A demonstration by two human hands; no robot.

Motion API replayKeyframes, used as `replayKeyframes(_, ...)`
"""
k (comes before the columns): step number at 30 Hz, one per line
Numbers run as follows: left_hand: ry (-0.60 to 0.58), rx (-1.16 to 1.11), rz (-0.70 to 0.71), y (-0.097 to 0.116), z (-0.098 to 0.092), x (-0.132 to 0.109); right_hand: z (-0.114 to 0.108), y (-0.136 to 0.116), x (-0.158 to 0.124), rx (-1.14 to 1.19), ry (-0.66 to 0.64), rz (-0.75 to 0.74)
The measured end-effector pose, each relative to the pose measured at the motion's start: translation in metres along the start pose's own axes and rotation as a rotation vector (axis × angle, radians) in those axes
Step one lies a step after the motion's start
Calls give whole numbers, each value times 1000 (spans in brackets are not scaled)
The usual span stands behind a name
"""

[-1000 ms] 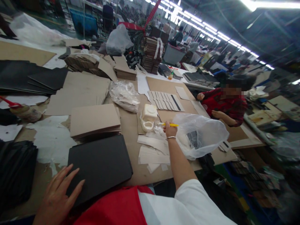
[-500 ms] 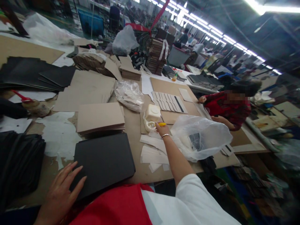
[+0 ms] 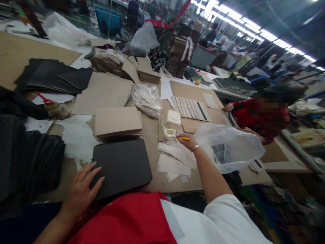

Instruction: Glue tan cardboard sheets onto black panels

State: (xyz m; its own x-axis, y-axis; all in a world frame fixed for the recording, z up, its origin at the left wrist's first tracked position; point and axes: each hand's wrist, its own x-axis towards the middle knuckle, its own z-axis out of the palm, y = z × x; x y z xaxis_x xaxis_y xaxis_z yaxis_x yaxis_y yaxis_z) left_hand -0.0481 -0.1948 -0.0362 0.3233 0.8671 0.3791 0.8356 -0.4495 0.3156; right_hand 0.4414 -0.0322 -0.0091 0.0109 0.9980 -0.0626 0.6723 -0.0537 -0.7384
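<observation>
While the left hand (image 3: 80,190) is lying flat on the black board (image 3: 124,164), grip spread wide, I'm seeing the right hand (image 3: 188,141) pinching a yellow stick (image 3: 182,138) beside the white tub (image 3: 172,120).

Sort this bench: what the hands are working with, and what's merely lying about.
In hand: left hand, flat on the black panel; right hand, gripping the yellow stick near the white tub.
Lying about: cardboard stack, clear bag, crumpled plastic, red-capped bottle, black sheets.

No readable text, labels, brands or numbers on anything in view
</observation>
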Motion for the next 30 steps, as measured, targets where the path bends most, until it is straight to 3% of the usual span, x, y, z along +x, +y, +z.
replayKeyframes(3, -23, 7, -53, 12, -2, 6, 17, 5, 8, 203, 201, 170)
replayKeyframes(6, -218, 23, 38, 19, -2, 11, 40, 8, 18, 385, 385, 366)
replayKeyframes(9, -399, 14, 75, 22, 0, 13, 51, 7, 17, 454, 502, 471)
replayKeyframes(14, -499, -65, 73, 19, 0, 12, 34, -1, -2, 434, 614, 498)
replayKeyframes(18, -473, -166, 57, 16, -7, 25, 24, -35, -2, 561, 684, 405)
replayKeyframes(20, -407, -194, 40, 17, -9, 44, 35, -70, 8, 742, 609, 301)
replayKeyframes(23, -246, -153, 49, 20, -2, 89, 74, -140, 30, 874, 296, 127)
replayKeyframes(27, -138, 10, 25, 17, 25, 154, 148, -230, 57, 689, -25, -77)
replayKeyframes(30, -180, 97, -78, 8, 44, 181, 191, -265, 72, 574, -186, -169)
